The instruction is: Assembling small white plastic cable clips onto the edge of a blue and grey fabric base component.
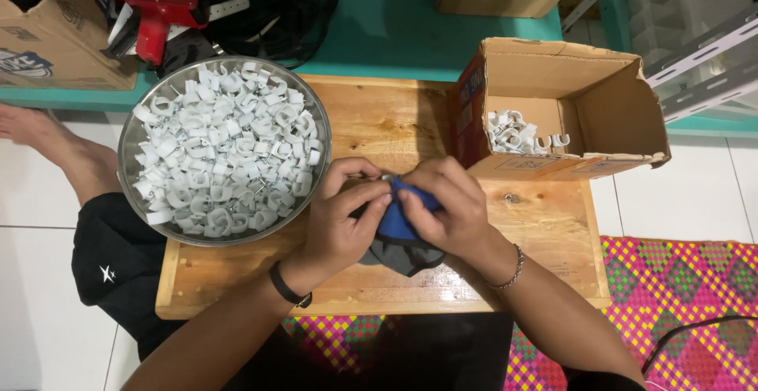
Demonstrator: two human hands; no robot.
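My left hand [341, 213] and my right hand [452, 205] meet over the middle of a low wooden table [545, 225]. Together they pinch a small pale piece at the fingertips, held against a blue and dark grey cloth [401, 237] that hangs under both hands. The small piece is mostly hidden by my fingers. A metal bowl [130, 134] heaped with white plastic cable clips [225, 150] sits just left of my left hand. An open cardboard box [612, 103] with several white clips [513, 132] inside stands right of my right hand.
A red tool [154, 4] and black cables [276, 12] lie on the teal floor behind the bowl, with cardboard boxes [31, 36] at the back. A bare foot [47, 138] rests at left. A pink patterned mat [679, 304] lies at lower right.
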